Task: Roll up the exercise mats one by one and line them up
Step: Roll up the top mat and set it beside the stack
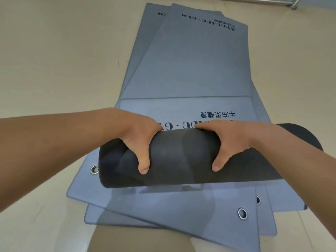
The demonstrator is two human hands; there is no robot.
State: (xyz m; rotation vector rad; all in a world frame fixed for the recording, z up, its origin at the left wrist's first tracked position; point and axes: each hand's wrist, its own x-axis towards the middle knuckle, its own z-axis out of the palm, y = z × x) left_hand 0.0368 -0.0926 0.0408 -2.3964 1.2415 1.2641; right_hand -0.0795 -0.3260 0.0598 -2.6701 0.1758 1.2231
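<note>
A gym: stacked grey mats (190, 70) printed "AVOCADO · GYM" lie on smooth beige floor (54, 70), with a metal frame (295, 4) beyond the mats.

The rolled mat (181, 157) shows a dark, matt, foam-like outside; the flat mats (190, 66) look smooth, grey-blue, with shiny metal eyelets (242, 213). The floor (54, 60) is smooth beige.

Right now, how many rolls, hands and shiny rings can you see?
1 roll
2 hands: left hand, right hand
3 rings
Total: 6
</note>
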